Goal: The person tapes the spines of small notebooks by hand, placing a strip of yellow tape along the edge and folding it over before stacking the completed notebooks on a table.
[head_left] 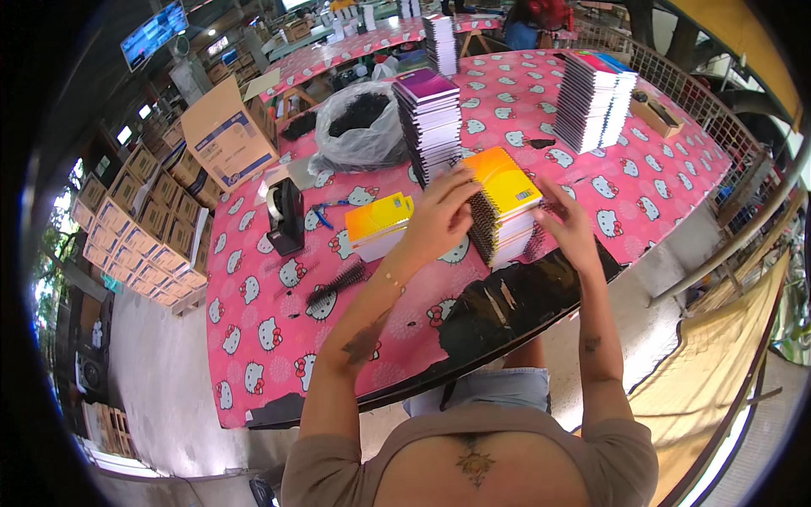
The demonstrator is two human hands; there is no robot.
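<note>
Head view: table [283, 367] under pink cat-face-print sheeting, torn at the near edge, black surface showing. Upright stack of yellow-orange spiral-bound notebooks [509, 203] near that edge, between the hands. Left hand [448, 215] half-curled at its coil side, can't tell if gripping. Right hand [570, 224] loosely open at the opposite side, nothing grasped. Room: brown cardboard cartons [150, 224] piled left, grey concrete floor [160, 363], metal mesh railing [720, 133] right.
</note>
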